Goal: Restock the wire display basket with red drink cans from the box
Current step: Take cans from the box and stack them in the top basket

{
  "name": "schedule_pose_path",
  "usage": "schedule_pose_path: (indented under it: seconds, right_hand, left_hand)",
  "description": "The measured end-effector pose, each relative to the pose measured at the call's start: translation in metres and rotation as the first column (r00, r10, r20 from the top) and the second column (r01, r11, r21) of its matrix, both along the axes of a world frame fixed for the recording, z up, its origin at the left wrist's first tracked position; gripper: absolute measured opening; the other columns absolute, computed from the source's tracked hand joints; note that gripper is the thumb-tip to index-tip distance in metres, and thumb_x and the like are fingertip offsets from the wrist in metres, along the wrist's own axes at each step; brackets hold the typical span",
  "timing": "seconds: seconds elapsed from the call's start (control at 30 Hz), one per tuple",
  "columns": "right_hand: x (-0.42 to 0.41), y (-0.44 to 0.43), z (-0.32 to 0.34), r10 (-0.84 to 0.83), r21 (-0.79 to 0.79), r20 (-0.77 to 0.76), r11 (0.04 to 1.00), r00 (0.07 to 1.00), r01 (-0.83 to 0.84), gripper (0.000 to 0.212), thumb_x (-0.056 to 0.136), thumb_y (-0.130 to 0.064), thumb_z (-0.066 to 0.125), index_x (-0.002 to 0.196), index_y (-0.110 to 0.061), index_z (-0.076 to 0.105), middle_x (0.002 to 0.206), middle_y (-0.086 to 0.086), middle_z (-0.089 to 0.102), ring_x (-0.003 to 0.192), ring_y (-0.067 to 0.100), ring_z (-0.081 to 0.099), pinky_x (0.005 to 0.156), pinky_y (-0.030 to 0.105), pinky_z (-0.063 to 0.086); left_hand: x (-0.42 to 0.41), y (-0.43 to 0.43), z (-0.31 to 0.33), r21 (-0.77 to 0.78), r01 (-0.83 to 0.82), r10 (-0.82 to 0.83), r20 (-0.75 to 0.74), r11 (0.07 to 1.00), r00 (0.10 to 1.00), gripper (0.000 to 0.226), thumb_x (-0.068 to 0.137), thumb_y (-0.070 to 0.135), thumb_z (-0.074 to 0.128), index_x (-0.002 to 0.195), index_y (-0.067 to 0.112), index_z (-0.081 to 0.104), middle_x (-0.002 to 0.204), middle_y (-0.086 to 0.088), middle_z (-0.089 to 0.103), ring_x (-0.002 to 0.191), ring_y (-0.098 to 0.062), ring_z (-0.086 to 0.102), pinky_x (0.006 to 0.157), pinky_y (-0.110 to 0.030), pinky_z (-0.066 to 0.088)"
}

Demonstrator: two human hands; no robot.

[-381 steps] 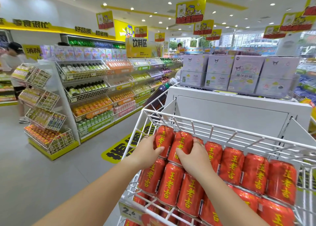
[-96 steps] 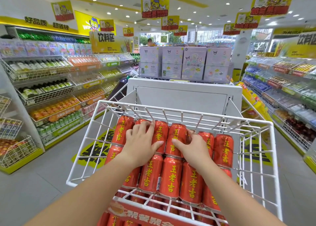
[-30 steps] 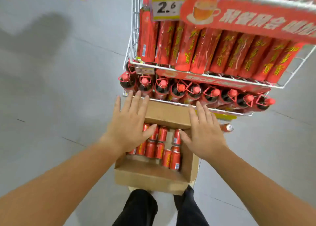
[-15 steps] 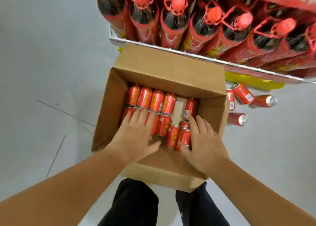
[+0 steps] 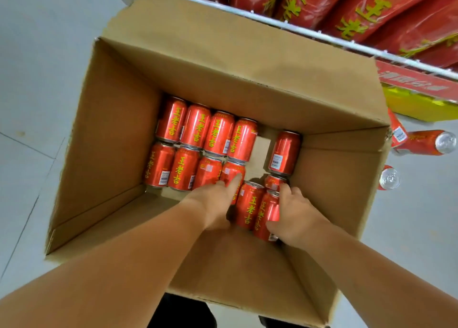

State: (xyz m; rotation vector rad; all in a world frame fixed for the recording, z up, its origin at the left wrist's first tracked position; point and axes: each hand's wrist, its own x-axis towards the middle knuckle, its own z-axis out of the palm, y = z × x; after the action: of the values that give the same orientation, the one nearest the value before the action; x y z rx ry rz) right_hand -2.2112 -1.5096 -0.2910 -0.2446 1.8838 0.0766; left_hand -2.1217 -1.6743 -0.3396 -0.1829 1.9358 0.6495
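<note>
you are mid-restock: both hands are down in the cardboard box [image 5: 119,134], where about a dozen red cans [image 5: 195,127] lie on the bottom, so plenty is left to move. your left hand [image 5: 213,203] rests fingers together on a can at 6 o'clock; your right hand [image 5: 295,216] curls around two cans [image 5: 257,211]. loose cans [image 5: 426,141] lie on the floor at 3 o'clock. the wire display basket is not in view.

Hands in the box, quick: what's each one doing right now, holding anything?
Left hand: down among the cans, fingers curled; cannot tell if it grips one.
Right hand: closed around a can near the box wall.
</note>
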Motion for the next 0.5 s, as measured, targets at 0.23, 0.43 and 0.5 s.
schedule_pose_path:
  seconds: [0.23, 0.43, 0.5]
  right_hand:
    - [-0.017, -0.013, -0.042, -0.023, 0.12, 0.079, 0.993, 0.997, 0.013, 0.082, 0.081, -0.034, 0.082, 0.145, -0.012, 0.036, 0.138, 0.01, 0.049, 0.122, 0.024, 0.056, 0.097, 0.031, 0.05]
    - [-0.022, -0.017, -0.059, -0.113, 0.2, 0.192, 0.977, 0.975, 0.074, 0.065, 0.084, -0.023, 0.082, 0.137, -0.009, 0.047, 0.13, 0.016, 0.059, 0.101, 0.033, 0.069, 0.075, 0.043, 0.064]
    - [-0.024, -0.018, -0.059, -0.129, 0.22, 0.214, 0.972, 0.968, 0.081, 0.061, 0.084, -0.022, 0.082, 0.133, -0.007, 0.05, 0.127, 0.018, 0.061, 0.097, 0.034, 0.072, 0.077, 0.043, 0.063]
  left_hand:
    - [-0.009, 0.006, -0.06, 0.195, -0.124, 0.108, 0.091, 0.973, 0.99, 0.132, 0.073, 0.037, 0.088, 0.157, 0.043, -0.013, 0.155, -0.006, 0.043, 0.137, -0.027, 0.047, 0.115, -0.042, 0.039]
    - [-0.033, 0.01, -0.078, 0.247, -0.19, 0.141, 0.202, 0.95, 0.969, 0.108, 0.076, 0.023, 0.089, 0.154, 0.041, 0.017, 0.129, -0.005, 0.054, 0.094, -0.025, 0.068, 0.071, -0.037, 0.065]
    - [-0.041, 0.012, -0.083, 0.273, -0.208, 0.134, 0.266, 0.939, 0.955, 0.082, 0.078, 0.018, 0.087, 0.139, 0.036, 0.036, 0.109, -0.004, 0.058, 0.079, -0.024, 0.07, 0.058, -0.032, 0.062]
